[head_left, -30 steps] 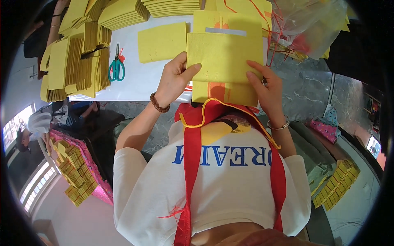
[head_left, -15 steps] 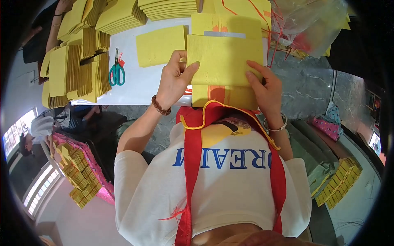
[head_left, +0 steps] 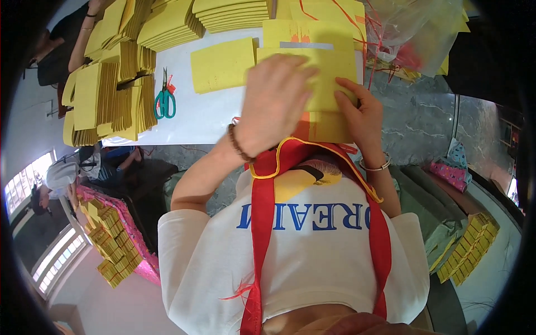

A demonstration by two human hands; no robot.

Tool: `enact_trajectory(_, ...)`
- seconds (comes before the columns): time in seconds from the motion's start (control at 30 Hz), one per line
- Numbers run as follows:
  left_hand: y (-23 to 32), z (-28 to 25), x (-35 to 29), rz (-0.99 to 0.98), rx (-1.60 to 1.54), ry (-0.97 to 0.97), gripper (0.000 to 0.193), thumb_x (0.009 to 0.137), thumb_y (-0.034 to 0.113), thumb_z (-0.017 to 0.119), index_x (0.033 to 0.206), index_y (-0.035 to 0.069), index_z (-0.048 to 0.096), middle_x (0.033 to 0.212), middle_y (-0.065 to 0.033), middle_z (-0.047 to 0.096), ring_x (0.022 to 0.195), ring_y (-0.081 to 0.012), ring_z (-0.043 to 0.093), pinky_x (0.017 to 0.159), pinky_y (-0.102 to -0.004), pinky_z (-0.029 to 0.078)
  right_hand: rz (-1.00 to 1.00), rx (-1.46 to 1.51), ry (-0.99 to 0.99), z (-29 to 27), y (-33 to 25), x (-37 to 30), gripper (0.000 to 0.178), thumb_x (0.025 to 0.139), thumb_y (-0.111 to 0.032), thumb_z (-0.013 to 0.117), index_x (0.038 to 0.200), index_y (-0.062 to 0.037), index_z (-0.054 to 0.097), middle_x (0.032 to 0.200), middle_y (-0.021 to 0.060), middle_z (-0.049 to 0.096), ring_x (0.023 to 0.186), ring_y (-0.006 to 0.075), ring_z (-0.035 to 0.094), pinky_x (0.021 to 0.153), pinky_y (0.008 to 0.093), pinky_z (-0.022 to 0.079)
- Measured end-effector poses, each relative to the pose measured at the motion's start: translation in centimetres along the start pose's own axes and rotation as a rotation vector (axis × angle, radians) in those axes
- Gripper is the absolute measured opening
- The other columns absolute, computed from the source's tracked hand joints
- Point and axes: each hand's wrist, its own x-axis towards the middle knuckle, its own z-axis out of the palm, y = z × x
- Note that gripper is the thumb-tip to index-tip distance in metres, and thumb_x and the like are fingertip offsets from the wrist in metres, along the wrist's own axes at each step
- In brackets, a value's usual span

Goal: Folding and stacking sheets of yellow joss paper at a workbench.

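Note:
A yellow paper sheet (head_left: 329,84) lies in front of me on top of other yellow sheets (head_left: 273,33) that bear orange patches and a greyish strip. Across its left part rests my left hand (head_left: 279,95), palm down with the fingers stretched out and smeared by motion. At the right edge, my right hand (head_left: 363,111) pinches the paper, thumb on top. Some of the sheet is hidden under my left hand. To the left, another folded yellow paper piece (head_left: 223,64) lies flat on the white table (head_left: 190,123).
Green-handled scissors (head_left: 165,100) lie left on the table, beside several stacks of folded yellow paper (head_left: 92,95). Clear plastic bags (head_left: 419,33) and red strings (head_left: 365,42) are at the far right. Bundled yellow blocks stand at the left (head_left: 114,240) and right (head_left: 469,245). People sit at the left.
My left hand has let go of the sheet's left edge and moved rightward onto its surface. My right hand keeps its place at the right edge.

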Motion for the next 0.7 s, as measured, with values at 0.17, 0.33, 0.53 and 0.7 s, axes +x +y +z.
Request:
enact_trajectory(0.17,0.3,4.3,-0.2,0.102,0.152,-0.266,0.050,0.081,0.031,0.061,0.124,0.009,0.049,0.129,-0.0130,0.044,0.119,-0.0309,0.039,0.097,-0.0440,0.032,-0.041,0.011,0.028,0.1,0.4,0.3,0.026,0.078,-0.016,0.064,0.103,-0.0083,0.066,0.090,0.0129,0.065,0.073,0.0222,0.063,0.065,0.0301,0.047)
enact_trajectory(0.33,-0.3,4.9,-0.7,0.113,0.214,-0.305,0.055,0.083,0.037,0.057,0.129,0.011,0.045,0.133,-0.0122,0.041,0.121,-0.0307,0.038,0.100,-0.0446,0.029,0.124,-0.003,-0.087,-0.8,-0.6,0.3,0.030,0.078,-0.018,0.065,0.106,-0.0072,0.063,0.097,0.0086,0.064,0.080,0.0227,0.063,0.068,0.0310,0.047)
enact_trajectory(0.53,-0.3,4.9,-0.9,0.134,0.241,-0.315,0.055,0.083,0.035,0.057,0.129,0.010,0.044,0.133,-0.0130,0.040,0.121,-0.0315,0.037,0.100,-0.0462,0.028,-0.690,-0.650,-0.027,-0.4,-0.7,-1.8,0.047,0.081,-0.035,0.062,0.123,-0.0159,0.053,0.135,0.0079,0.043,0.121,0.0234,0.045,0.101,0.0522,0.025)
enact_trajectory(0.7,-0.9,4.5,-1.4,0.080,0.122,-0.272,0.052,0.081,0.027,0.058,0.127,0.007,0.045,0.132,-0.0148,0.041,0.121,-0.0336,0.037,0.100,-0.0464,0.027,-0.544,-0.666,-0.219,0.3,0.6,-2.7,0.057,0.084,-0.044,0.053,0.132,-0.0144,0.043,0.142,0.0105,0.034,0.133,0.0260,0.029,0.105,0.0579,0.012)
